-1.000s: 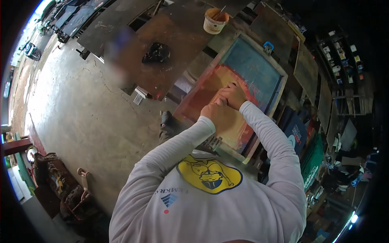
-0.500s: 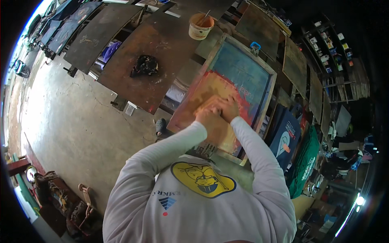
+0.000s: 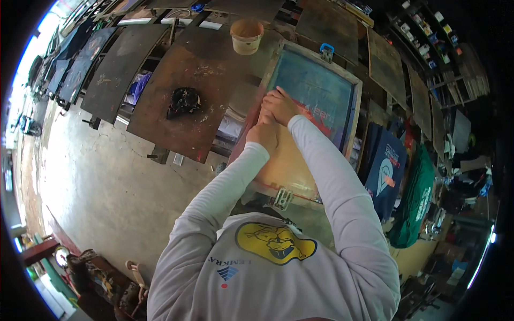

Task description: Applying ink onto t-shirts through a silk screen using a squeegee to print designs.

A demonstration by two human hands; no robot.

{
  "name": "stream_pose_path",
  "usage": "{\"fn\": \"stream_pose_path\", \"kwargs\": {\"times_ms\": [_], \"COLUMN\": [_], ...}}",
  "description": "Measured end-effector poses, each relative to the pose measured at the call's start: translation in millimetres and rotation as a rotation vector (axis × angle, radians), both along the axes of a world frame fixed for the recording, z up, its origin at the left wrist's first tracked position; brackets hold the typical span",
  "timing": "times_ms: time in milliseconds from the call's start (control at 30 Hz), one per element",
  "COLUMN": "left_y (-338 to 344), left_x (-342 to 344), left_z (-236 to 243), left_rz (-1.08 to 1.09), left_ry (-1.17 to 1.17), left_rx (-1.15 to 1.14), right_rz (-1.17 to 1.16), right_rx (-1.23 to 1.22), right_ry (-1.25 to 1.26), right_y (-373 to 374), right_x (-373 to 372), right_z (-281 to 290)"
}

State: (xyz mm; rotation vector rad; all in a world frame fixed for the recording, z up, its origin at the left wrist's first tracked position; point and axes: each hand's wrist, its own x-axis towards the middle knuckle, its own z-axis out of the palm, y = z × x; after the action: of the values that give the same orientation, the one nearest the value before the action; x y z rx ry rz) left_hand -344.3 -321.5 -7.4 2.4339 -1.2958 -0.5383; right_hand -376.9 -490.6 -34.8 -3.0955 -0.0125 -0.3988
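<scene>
A wooden-framed screen [image 3: 357, 107] lies angled before me, blue in its upper part and coated orange below [image 3: 292, 166], with red paint along the border. My left hand [image 3: 262, 136] is closed low over the screen's left half, near its edge. My right hand [image 3: 281, 107] is closed just above it, farther along the same side. Both seem to grip one long tool lying on the screen, mostly hidden under the fingers. A metal clamp [image 3: 284, 198] holds the near end of the frame, and another with a blue handle [image 3: 326, 52] is at the far end.
Left of the screen, a dark board [image 3: 144, 134] bears a crumpled black rag [image 3: 184, 101]. An orange-stained bucket [image 3: 246, 43] stands at the back. Folded blue and green fabric items [image 3: 409, 208] are at the right, near shelves [image 3: 423, 37]. Concrete floor [image 3: 107, 187] shows at the lower left.
Both hands have moved up and to the left, from the middle of the orange area to the screen's left side. The right hand is now farther toward the far end.
</scene>
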Motion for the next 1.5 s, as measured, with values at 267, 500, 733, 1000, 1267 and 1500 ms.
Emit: {"fn": "stream_pose_path", "kwargs": {"times_ms": [267,500,733,1000,1267,1500], "left_y": [18.0,66.0,-6.0,-43.7,22.5,23.4], "left_x": [-41.3,-42.0,16.4,26.0,33.0,43.3], "left_z": [-42.3,-6.4,39.8,-15.8,-17.7,-12.0], "left_rz": [-0.305,-0.727,-0.578,-0.708,-0.848,-1.015], "left_ry": [-0.212,-0.254,-0.252,-0.423,-0.266,-0.359], "left_rx": [-0.173,-0.075,-0.421,-0.029,-0.012,0.042], "right_rz": [-0.184,-0.414,-0.593,-0.854,-0.952,-1.138], "right_rx": [-0.029,0.055,0.326,0.283,0.372,0.472], "right_ry": [0.045,0.128,0.093,0.176,0.269,0.186], "right_y": [21.5,94.2,48.6,35.0,141.8,198.0], "right_x": [-111.7,-182.6,-152.2,-154.7,-171.7,-178.2], "right_z": [-8.7,0.3,23.6,-6.4,9.1,14.5]}}
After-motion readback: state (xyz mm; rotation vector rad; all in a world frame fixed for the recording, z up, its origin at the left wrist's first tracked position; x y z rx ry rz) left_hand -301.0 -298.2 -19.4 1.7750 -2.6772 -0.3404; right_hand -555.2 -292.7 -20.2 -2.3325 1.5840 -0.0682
